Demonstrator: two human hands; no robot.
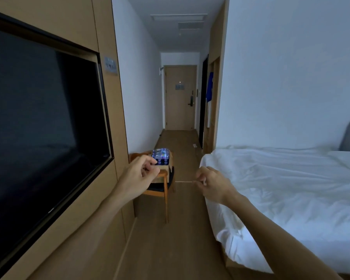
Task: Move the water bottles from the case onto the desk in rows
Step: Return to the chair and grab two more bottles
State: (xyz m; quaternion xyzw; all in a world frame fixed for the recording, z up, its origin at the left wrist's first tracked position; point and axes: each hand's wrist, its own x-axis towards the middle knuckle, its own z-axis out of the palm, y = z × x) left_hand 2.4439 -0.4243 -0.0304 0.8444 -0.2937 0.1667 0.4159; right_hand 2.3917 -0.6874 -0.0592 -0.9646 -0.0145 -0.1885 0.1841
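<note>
Both arms stretch forward into the lower middle of the frame, bare to the elbow. The left hand [138, 173] hangs in the air at centre-left, fingers loosely curled, thumb and forefinger close together, and nothing in its grip. The right hand [211, 183] sits just right of centre, level with the corner of the bed, fingers also loosely curled and empty; a thin pale line on the floor passes behind its fingertips.

Straight beyond the left hand, dead centre of the frame, there's the case of water bottles [161, 157], a shrink-wrapped pack glinting blue and purple, caps up. It rests on what looks like a cardboard box, and that sits on the seat of a wooden chair [162, 190] with a dark cushion. The left hand overlaps the case in the picture but is well short of it; neither hand touches it.

The chair stands against the wood-panelled wall at centre-left. Filling the left side of the frame is a big dark television [42, 118] set into that panelling, with a switch plate [110, 65] just to its upper right. On the right, a bed [281, 188] with rumpled white sheets. A wooden-floored corridor runs up the middle to a closed door [180, 98], a blue garment [210, 86] hanging just to its right.
</note>
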